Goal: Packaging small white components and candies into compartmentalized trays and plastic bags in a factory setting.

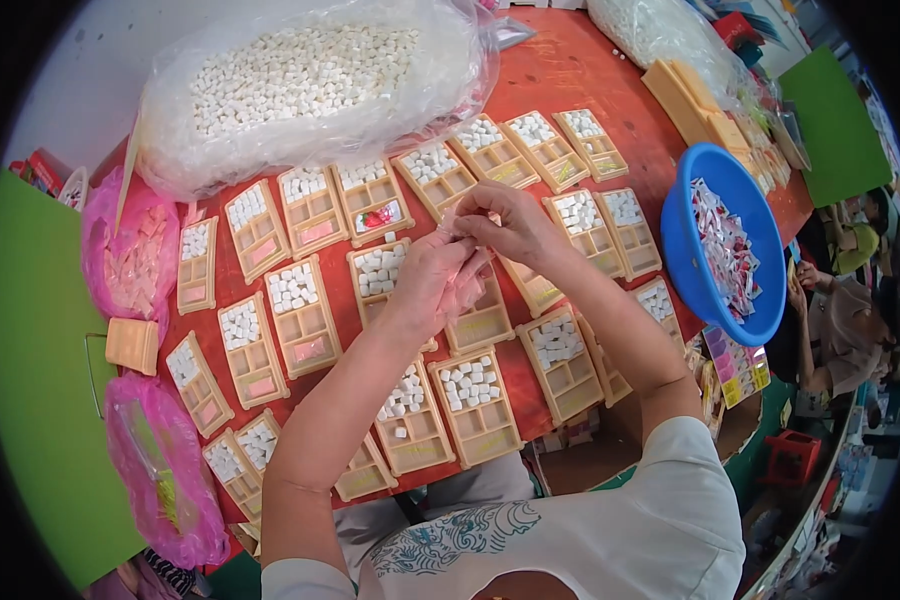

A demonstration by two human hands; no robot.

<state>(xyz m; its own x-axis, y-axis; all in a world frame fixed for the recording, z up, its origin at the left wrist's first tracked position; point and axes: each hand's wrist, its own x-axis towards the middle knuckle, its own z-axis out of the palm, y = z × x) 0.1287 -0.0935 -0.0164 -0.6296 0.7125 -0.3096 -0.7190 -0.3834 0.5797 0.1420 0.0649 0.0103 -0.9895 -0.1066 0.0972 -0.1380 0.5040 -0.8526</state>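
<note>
My left hand (432, 272) is closed around several small pink packets (462, 292), which show below its fingers. The fingertips of my right hand (515, 228) are pinched together against my left fingertips; what they grip is too small to make out. Both hands are above rows of tan compartment trays (307, 312) on a red table (555, 60). White cubes (292, 287) fill the large compartment of most trays. Some left-hand trays have a pink packet (311, 349) in a small compartment, and several others show a yellow-green piece (488, 441). One tray holds a red-printed packet (378, 216).
A large clear bag of white cubes (305, 75) lies at the back. Pink bags (135, 255) line the left edge beside stacked empty trays (132, 345). On the right stands a blue basin (678, 235) of small wrapped packets. Other people (850, 310) sit beyond it.
</note>
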